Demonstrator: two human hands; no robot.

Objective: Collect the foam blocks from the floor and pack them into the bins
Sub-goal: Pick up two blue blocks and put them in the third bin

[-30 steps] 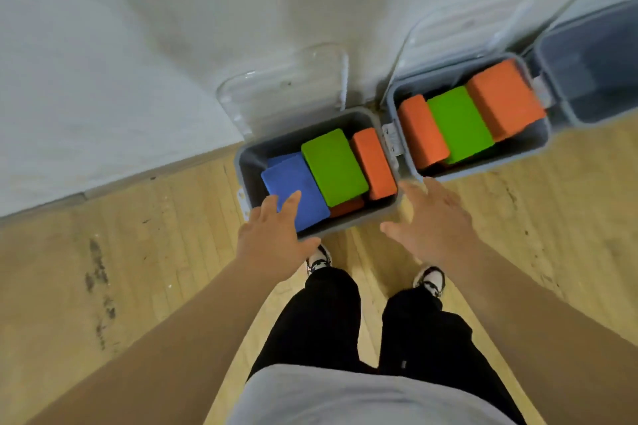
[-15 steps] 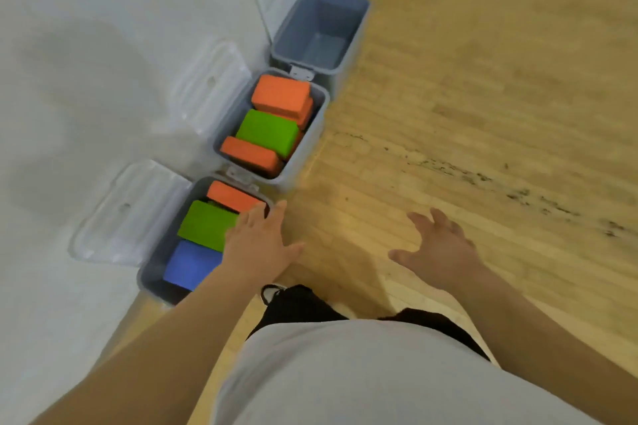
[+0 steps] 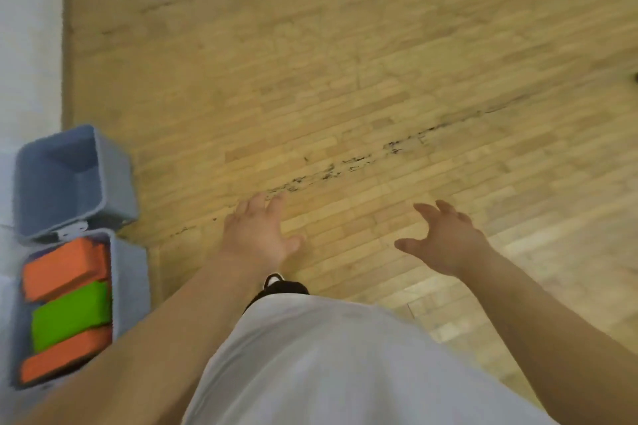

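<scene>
Head view, scuffed wood floor point(image 3: 379, 79), wall-side bins point(image 3: 114, 183), both hands point(image 3: 257, 235) spread, holding nothing

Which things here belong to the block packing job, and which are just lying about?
Job: empty grey plastic bin; grey plastic bin holding blocks; upper orange foam block; green foam block; lower orange foam block; left hand; right hand.
Lying about: black scuff marks on the wooden floor; black-and-white shoe.
</scene>
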